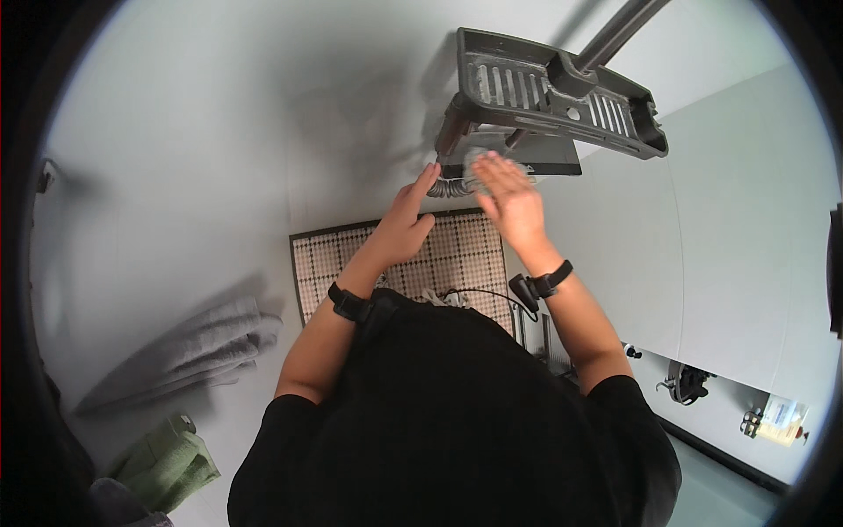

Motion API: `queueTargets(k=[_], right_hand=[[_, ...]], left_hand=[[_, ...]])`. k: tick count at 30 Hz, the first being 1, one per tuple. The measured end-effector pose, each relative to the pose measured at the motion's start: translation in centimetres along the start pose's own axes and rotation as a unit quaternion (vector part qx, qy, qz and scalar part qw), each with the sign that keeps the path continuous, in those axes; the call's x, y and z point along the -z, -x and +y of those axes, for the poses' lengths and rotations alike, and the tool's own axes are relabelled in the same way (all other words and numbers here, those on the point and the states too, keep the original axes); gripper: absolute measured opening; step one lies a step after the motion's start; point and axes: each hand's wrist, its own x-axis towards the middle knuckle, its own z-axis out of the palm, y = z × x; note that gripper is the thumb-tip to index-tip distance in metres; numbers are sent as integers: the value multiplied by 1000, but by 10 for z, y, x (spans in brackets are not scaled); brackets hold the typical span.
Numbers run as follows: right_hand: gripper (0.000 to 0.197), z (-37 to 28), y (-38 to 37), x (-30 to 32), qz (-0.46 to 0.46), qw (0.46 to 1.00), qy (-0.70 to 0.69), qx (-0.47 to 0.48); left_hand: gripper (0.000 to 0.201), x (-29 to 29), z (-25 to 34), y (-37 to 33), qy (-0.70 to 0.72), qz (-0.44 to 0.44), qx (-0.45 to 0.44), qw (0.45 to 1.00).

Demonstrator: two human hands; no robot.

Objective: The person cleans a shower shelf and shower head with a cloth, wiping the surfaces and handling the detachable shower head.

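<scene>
Black shirt (457, 422) fills six o'clock. Left hand (407, 230) points to one, fingers straight, thumb wide. Right hand (514, 200) tips to eleven over a blurry pale cloth (479, 165) at one o'clock, grip hard to tell.

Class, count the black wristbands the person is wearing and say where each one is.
2. One black wristband is around the left wrist; a second is around the right wrist. None looks hidden.

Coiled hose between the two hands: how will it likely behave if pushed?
The coiled hose will probably flex rather than stay stiff, since its close rings follow a curve. It may spring back, given that spring-like shape. It looks slim, so likely light.
</scene>
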Motion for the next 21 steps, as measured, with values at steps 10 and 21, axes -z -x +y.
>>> queueTargets(k=[10,21], right_hand=[[42,-37,-14,-22,-10,1000,29,7],[27,-27,1,-22,51,995,-3,-86]], left_hand=[[83,-3,-9,-1,84,16,14,996],[77,-4,-7,-5,135,26,38,990]])
